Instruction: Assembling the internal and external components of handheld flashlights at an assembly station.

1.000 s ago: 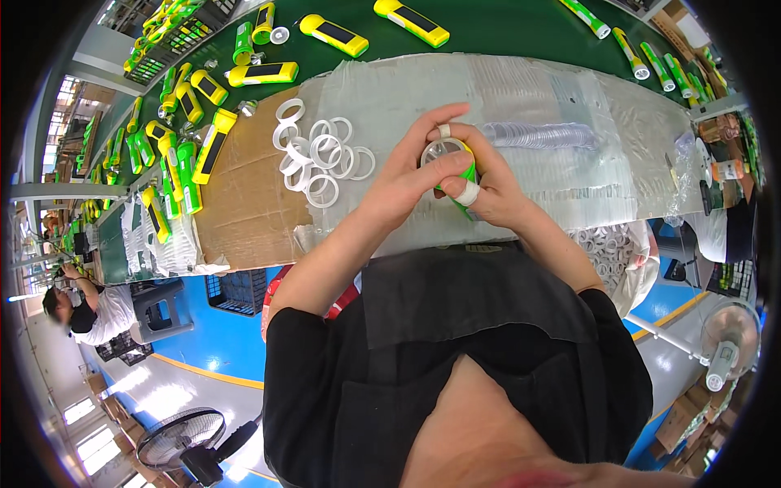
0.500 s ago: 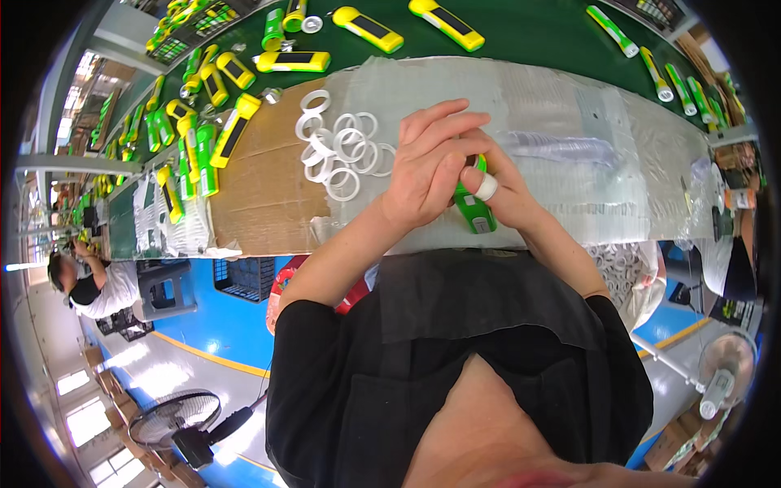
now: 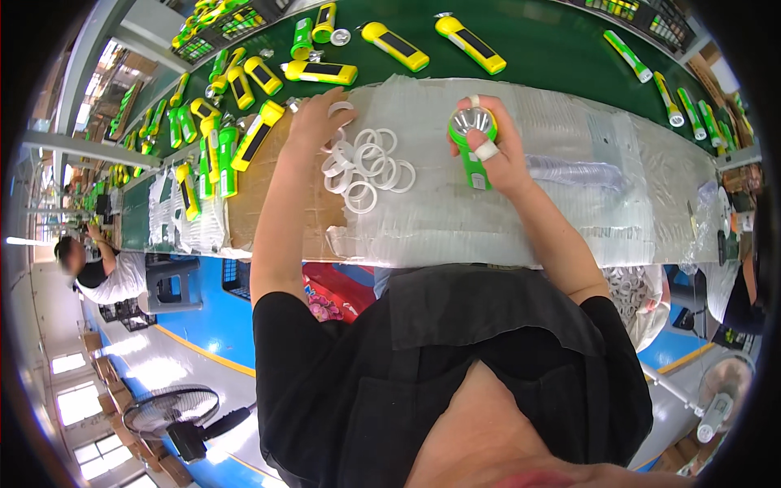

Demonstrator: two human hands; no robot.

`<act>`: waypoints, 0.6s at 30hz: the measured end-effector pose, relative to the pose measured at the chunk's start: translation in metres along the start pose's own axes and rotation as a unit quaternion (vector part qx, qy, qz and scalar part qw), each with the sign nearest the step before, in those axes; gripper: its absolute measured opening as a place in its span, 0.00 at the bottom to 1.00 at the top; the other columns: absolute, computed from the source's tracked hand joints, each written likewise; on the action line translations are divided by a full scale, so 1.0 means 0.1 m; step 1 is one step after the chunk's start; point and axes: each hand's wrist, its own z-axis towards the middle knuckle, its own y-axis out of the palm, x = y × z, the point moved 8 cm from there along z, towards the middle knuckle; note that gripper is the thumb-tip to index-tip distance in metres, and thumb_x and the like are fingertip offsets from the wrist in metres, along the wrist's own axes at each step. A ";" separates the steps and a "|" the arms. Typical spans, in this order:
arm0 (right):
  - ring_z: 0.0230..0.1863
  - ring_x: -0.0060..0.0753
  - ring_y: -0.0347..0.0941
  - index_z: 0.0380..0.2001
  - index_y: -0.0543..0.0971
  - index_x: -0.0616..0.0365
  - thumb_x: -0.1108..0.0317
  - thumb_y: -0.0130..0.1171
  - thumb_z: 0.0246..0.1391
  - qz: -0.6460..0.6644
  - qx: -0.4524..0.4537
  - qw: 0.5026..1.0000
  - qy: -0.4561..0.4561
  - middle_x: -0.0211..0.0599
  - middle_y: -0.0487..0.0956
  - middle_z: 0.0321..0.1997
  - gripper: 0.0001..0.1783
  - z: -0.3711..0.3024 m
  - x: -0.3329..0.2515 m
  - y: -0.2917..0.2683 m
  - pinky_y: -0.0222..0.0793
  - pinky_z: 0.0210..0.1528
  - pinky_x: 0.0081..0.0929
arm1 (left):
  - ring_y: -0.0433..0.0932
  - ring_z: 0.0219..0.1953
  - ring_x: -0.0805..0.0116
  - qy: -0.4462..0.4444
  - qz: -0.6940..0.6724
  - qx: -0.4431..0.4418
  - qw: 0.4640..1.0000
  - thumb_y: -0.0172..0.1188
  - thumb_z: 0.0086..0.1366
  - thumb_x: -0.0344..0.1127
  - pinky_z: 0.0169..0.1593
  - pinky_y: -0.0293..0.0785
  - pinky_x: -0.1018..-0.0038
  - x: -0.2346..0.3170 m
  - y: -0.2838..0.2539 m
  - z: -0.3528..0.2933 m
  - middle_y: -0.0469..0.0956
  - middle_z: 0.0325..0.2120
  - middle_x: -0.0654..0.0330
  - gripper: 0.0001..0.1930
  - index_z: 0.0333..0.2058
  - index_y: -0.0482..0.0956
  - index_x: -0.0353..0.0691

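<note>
My right hand (image 3: 506, 146), with white wraps on its thumb and a finger, is closed around a green flashlight (image 3: 477, 171) over the middle of the wrapped work surface. The flashlight stands with its silver reflector facing up. My left hand (image 3: 313, 124) is at the far edge of a loose pile of white plastic rings (image 3: 370, 159). Its bent fingers are on one white ring (image 3: 342, 107) at the top of the pile; the fingertips are partly hidden.
Several yellow-and-green flashlights (image 3: 394, 47) lie on the green belt (image 3: 537, 49) and at the left. Taped cardboard (image 3: 277, 220) covers the near surface. Clear plastic (image 3: 573, 172) lies right of my hand. A bag of rings (image 3: 630, 293) stands below right. One person (image 3: 114, 272) works far left.
My hands were together around the flashlight. The left has let go and moved left to the rings; the right has raised the flashlight slightly, and its reflector now shows.
</note>
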 end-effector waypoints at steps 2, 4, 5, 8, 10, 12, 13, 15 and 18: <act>0.33 0.23 0.72 0.51 0.68 0.55 0.69 0.54 0.60 0.033 0.000 0.999 0.014 0.33 0.74 0.38 0.16 0.02 0.03 0.02 0.71 0.36 0.25 | 0.81 0.32 0.72 0.038 -0.022 0.049 0.998 0.67 0.58 0.48 0.37 0.77 0.76 0.16 -0.13 0.01 0.80 0.36 0.55 0.30 0.58 0.74 0.46; 0.32 0.23 0.72 0.51 0.68 0.56 0.69 0.55 0.60 0.031 0.014 0.999 0.015 0.33 0.74 0.37 0.16 0.01 0.01 -0.03 0.71 0.36 0.25 | 0.77 0.35 0.78 -0.006 -0.197 0.035 0.980 0.65 0.62 0.40 0.38 0.77 0.78 0.56 -0.31 -0.05 0.76 0.32 0.61 0.26 0.58 0.74 0.44; 0.32 0.25 0.72 0.52 0.67 0.56 0.67 0.53 0.61 0.018 0.019 0.999 0.024 0.36 0.74 0.36 0.17 0.02 0.00 -0.03 0.71 0.36 0.27 | 0.77 0.37 0.77 0.018 -0.355 0.030 0.934 0.63 0.63 0.37 0.39 0.78 0.77 0.77 -0.38 -0.09 0.76 0.33 0.61 0.24 0.58 0.74 0.42; 0.33 0.26 0.72 0.52 0.66 0.56 0.67 0.52 0.61 0.020 0.031 0.998 0.042 0.37 0.74 0.37 0.17 0.03 0.05 -0.06 0.72 0.36 0.27 | 0.77 0.42 0.68 0.119 -0.585 0.033 0.802 0.63 0.61 0.25 0.42 0.80 0.72 1.45 -0.52 -0.32 0.75 0.42 0.58 0.14 0.46 0.78 0.36; 0.33 0.23 0.72 0.52 0.67 0.56 0.70 0.54 0.60 0.037 0.037 0.997 0.052 0.35 0.74 0.39 0.17 0.03 0.06 -0.05 0.73 0.36 0.25 | 0.75 0.45 0.67 0.230 -0.542 0.056 0.806 0.66 0.56 0.22 0.43 0.76 0.74 1.87 -0.66 -0.54 0.74 0.46 0.55 0.10 0.36 0.78 0.34; 0.35 0.24 0.73 0.53 0.67 0.56 0.71 0.53 0.60 0.009 0.046 0.999 0.012 0.35 0.74 0.42 0.18 0.05 -0.02 -0.03 0.74 0.37 0.25 | 0.77 0.38 0.68 0.281 -0.406 0.119 0.862 0.74 0.50 0.28 0.41 0.76 0.73 2.04 -0.68 -0.65 0.74 0.42 0.58 0.11 0.32 0.81 0.40; 0.38 0.24 0.73 0.54 0.66 0.56 0.72 0.53 0.59 -0.024 0.025 0.999 -0.021 0.34 0.72 0.46 0.19 0.06 -0.05 -0.03 0.74 0.37 0.24 | 0.76 0.39 0.65 0.291 -0.347 0.135 0.881 0.75 0.48 0.30 0.38 0.75 0.72 2.09 -0.69 -0.68 0.74 0.42 0.58 0.13 0.33 0.83 0.42; 0.41 0.25 0.72 0.55 0.66 0.57 0.71 0.53 0.60 -0.025 0.022 0.999 -0.023 0.35 0.72 0.48 0.20 0.06 -0.05 -0.07 0.74 0.40 0.25 | 0.76 0.41 0.66 0.298 -0.327 0.137 0.887 0.74 0.49 0.29 0.41 0.74 0.73 2.13 -0.66 -0.69 0.74 0.44 0.57 0.13 0.35 0.83 0.41; 0.49 0.28 0.71 0.58 0.65 0.56 0.67 0.52 0.61 -0.001 0.017 1.000 0.014 0.36 0.71 0.52 0.22 0.04 -0.05 -0.08 0.72 0.49 0.29 | 0.75 0.42 0.66 0.302 -0.311 0.141 0.890 0.73 0.50 0.28 0.44 0.74 0.72 2.15 -0.61 -0.71 0.74 0.45 0.58 0.14 0.38 0.84 0.41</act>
